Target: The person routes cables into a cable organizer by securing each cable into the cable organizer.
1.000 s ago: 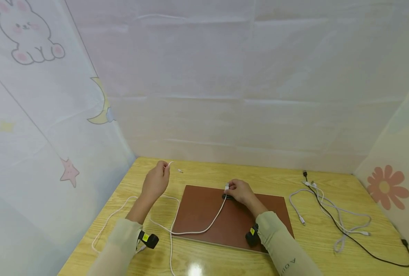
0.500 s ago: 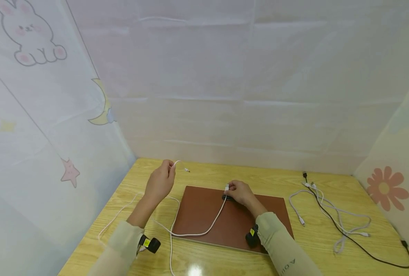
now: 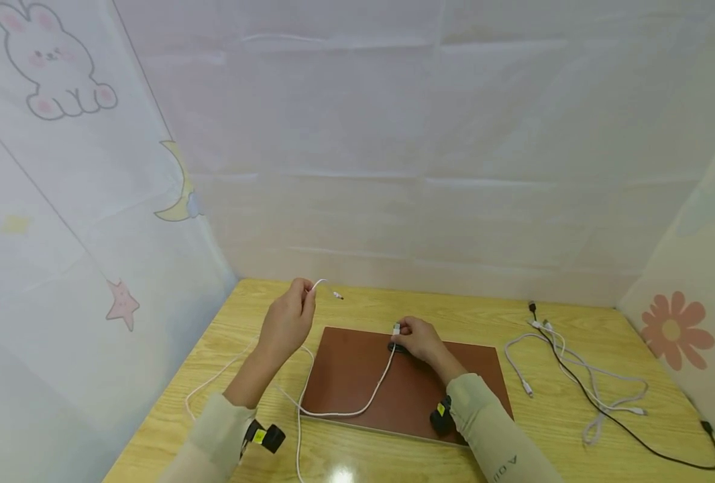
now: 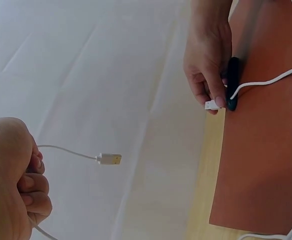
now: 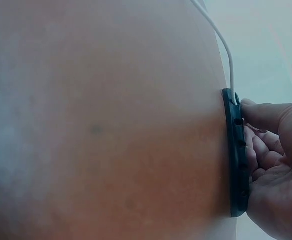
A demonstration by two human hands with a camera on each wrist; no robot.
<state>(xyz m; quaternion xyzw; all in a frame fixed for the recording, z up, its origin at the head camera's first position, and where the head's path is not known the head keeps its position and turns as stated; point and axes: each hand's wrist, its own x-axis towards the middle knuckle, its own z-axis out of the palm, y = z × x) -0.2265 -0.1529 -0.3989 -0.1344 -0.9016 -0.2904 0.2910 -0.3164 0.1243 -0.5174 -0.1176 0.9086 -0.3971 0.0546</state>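
Note:
My left hand (image 3: 288, 315) grips a thin white USB cable (image 4: 66, 150) above the table, left of a brown board. Its USB-A plug (image 4: 108, 159) dangles free past the fingers, metal end pointing right in the head view. At the board's far edge, my right hand (image 3: 420, 339) pinches the white plug (image 4: 212, 105) of a second cable. That cable runs through the end slot of a black slotted cable holder (image 5: 237, 165), which sits on the board's edge against the right hand. Several notches show along the holder in the right wrist view.
The brown board (image 3: 357, 376) lies mid-table, with white cable (image 3: 333, 414) trailing over its left part and front edge. More white cable (image 3: 209, 379) loops at the left. On the right lie tangled white cables (image 3: 593, 376) and a black cable (image 3: 626, 429). Curtained walls surround the table.
My left hand has moved to the right, drawing its cable along; the dangling plug has shifted right too. My right hand stays at the cable holder.

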